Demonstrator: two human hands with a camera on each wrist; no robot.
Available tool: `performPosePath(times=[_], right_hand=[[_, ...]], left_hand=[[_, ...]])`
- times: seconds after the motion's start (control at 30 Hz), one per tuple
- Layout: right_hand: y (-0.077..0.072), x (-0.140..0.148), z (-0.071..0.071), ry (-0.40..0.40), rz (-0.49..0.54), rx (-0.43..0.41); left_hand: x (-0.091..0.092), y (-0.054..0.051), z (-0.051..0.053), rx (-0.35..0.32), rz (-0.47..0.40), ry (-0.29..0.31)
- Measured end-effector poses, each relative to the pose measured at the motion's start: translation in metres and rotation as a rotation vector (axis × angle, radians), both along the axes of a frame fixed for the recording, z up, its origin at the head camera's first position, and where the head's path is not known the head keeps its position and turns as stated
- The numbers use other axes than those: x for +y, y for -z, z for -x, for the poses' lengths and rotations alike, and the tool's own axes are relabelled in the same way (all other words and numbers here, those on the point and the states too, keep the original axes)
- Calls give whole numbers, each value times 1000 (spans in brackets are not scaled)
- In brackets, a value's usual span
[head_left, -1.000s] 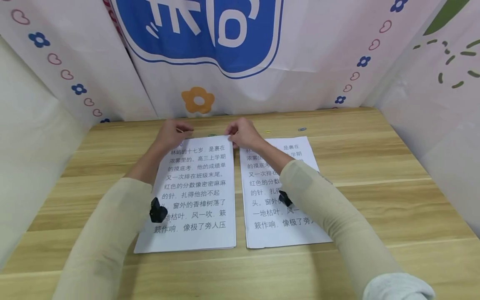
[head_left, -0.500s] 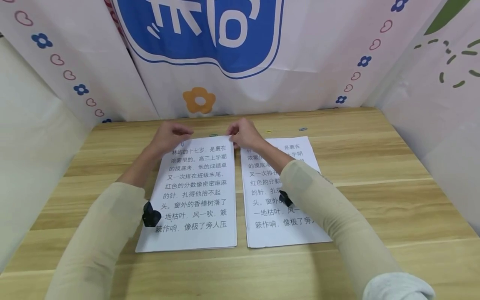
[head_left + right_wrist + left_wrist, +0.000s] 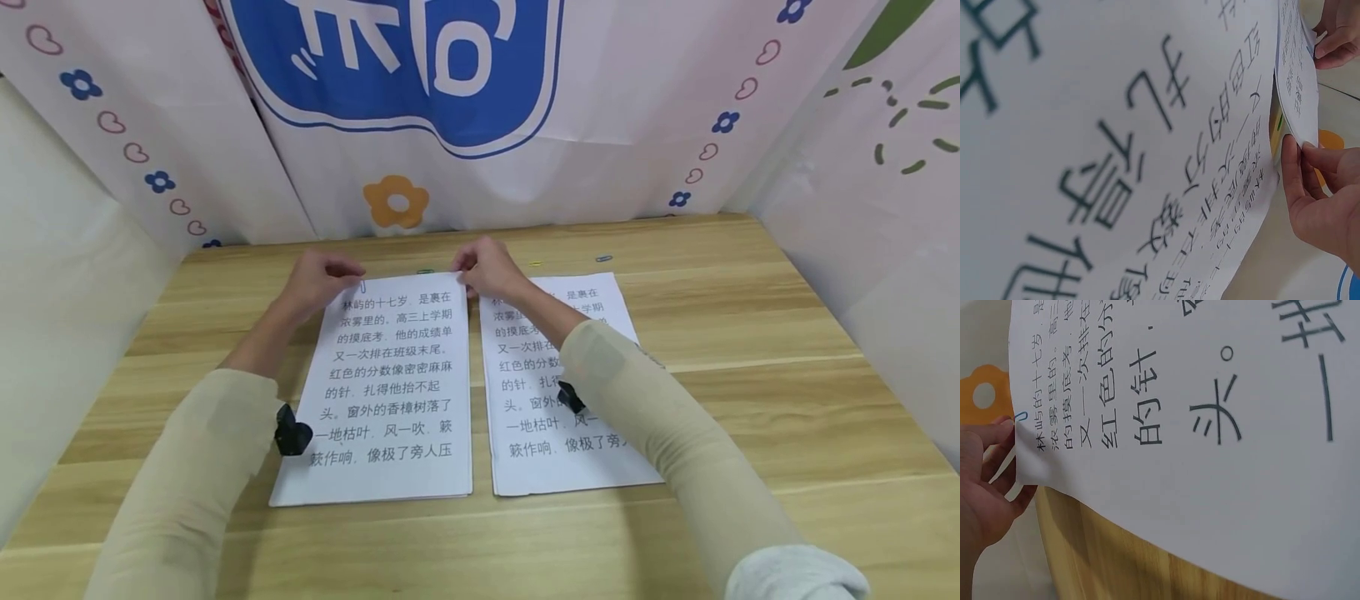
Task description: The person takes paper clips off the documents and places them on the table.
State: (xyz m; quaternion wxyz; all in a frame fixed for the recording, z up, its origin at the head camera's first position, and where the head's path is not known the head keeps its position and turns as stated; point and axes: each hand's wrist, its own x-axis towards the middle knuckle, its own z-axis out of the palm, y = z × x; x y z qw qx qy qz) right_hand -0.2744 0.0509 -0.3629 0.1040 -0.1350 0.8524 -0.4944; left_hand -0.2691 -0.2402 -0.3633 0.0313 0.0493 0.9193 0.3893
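My left hand (image 3: 315,283) pinches the top left corner of the left paper stack (image 3: 390,482), printed with large Chinese characters. In the left wrist view the thumb lies at the edge and other fingers of that left hand (image 3: 988,487) go behind the sheets. A blue paper clip (image 3: 1020,416) sits on the top edge right by the fingertips; the head view shows the same paper clip (image 3: 363,287) as a small loop. My right hand (image 3: 486,268) pinches the stack's top right corner between thumb and fingers, as the right hand (image 3: 1329,200) in the right wrist view confirms.
A second printed stack (image 3: 570,475) lies to the right, partly under my right forearm. Along the table's back lie a green paper clip (image 3: 425,271), a yellow paper clip (image 3: 535,263) and a bluish paper clip (image 3: 603,258). Behind the wooden table (image 3: 750,333) hangs a printed curtain (image 3: 600,183).
My left hand has moved left and slightly down, from above the clip to the stack's top left corner, uncovering the clip. The right hand stays at its corner.
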Motion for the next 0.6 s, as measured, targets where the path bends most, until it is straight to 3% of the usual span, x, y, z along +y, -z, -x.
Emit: performPosePath(times=[0.6], right_hand=[[0, -1, -1, 6, 2, 5]], left_hand=[[-1, 3, -4, 38, 46, 31]])
